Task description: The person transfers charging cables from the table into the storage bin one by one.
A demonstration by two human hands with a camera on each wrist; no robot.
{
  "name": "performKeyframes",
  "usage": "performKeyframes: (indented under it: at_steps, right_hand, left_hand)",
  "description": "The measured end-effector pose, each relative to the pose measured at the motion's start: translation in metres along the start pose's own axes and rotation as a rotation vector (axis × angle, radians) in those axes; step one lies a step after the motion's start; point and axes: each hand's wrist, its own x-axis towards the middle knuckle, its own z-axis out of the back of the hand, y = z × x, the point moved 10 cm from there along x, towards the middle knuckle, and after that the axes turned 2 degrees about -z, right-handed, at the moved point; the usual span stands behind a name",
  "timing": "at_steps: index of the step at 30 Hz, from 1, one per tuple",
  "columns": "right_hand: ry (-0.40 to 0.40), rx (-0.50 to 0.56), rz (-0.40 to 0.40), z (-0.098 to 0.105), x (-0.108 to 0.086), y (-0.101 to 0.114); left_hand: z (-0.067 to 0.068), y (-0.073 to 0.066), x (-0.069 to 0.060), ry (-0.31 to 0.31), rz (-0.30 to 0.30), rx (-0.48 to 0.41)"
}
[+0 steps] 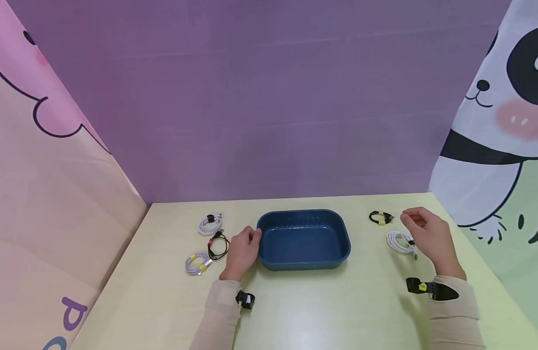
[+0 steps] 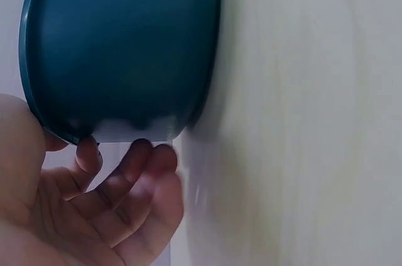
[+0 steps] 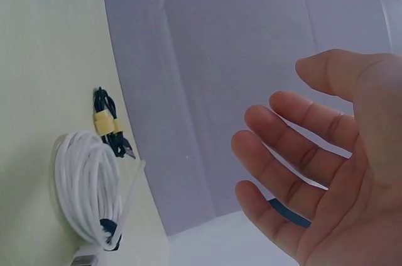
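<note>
A dark blue rectangular plastic tray (image 1: 304, 266) stands on the table with nothing in it. My left hand (image 1: 243, 253) pinches its left rim; in the left wrist view the thumb goes behind the rim and the fingers (image 2: 88, 156) curl against the outer wall. Over the table's right side hovers my right hand (image 1: 431, 238), fingers loosely bent and holding nothing. Just below it lies a coiled white cable (image 1: 398, 241) with a black tie. A small coiled black cable (image 1: 374, 219) with yellow wraps is left of its fingertips; both coils also show in the right wrist view.
Left of the tray lie a white cable coil (image 1: 209, 226) with a black tie, a black cable coil (image 1: 218, 247) with a red band, and a pale cable coil (image 1: 196, 264) with yellow wraps. Purple cloth (image 1: 269, 107) hangs behind the table, printed panels at either side.
</note>
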Motion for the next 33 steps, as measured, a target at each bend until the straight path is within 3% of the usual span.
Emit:
performKeyframes:
  at_steps: [13,23,33]
  right_hand:
    - [0.116,-0.018,-0.137,-0.014,0.002,-0.041]
    - [0.126,-0.063,-0.157,-0.020,0.003,-0.061]
    - [0.235,-0.098,-0.317,-0.028,0.002,-0.097]
  left_hand:
    - [-0.002,-0.003,-0.006,0.038,-0.038,-0.031]
    - [-0.001,-0.003,-0.008,0.030,-0.058,-0.012]
    - [-0.001,-0.003,-0.009,0.042,-0.051,-0.013]
